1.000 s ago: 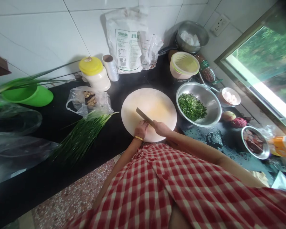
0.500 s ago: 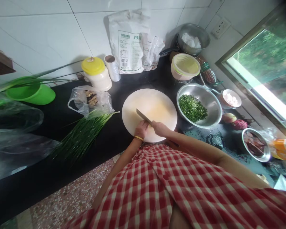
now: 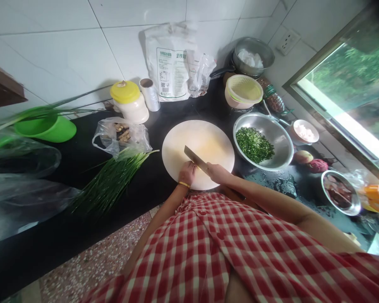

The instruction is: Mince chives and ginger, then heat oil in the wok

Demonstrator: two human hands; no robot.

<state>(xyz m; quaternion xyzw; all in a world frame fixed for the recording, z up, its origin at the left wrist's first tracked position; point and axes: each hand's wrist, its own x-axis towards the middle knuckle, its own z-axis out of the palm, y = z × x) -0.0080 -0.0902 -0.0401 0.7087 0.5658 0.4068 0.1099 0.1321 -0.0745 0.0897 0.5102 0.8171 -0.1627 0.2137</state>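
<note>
Fingers of our right hand (image 3: 217, 173) are wrapped around the handle end of a broad grey metal kitchen knife (image 3: 195, 158), while our left hand (image 3: 187, 171), a gold-coloured bangle (image 3: 184, 184) at its wrist, is curled low just beside the blade; whether it pinches anything we cannot tell, since the knuckles hide what lies beneath. The knife slants over the near half of a round white cutting board (image 3: 214, 136), its tip pointing away from us and to our left. We judge it stiff, with most of its weight in the blade and a handle that could turn slippery if wet, so we would hold it by the handle alone and keep our left fingertips tucked back from the edge. Beyond the board, to our right, stands a wide, shiny steel bowl (image 3: 281, 145) with finely chopped greens (image 3: 254, 144); to our left, a bunch of long, thin green stalks (image 3: 110, 185) lies on the black countertop (image 3: 173, 112), beside a clear plastic bag (image 3: 140, 136). Against the frame half a second ago, our right hand and the knife have shifted slightly rightward over the board, whereas our left hand sits in nearly the same spot.
</note>
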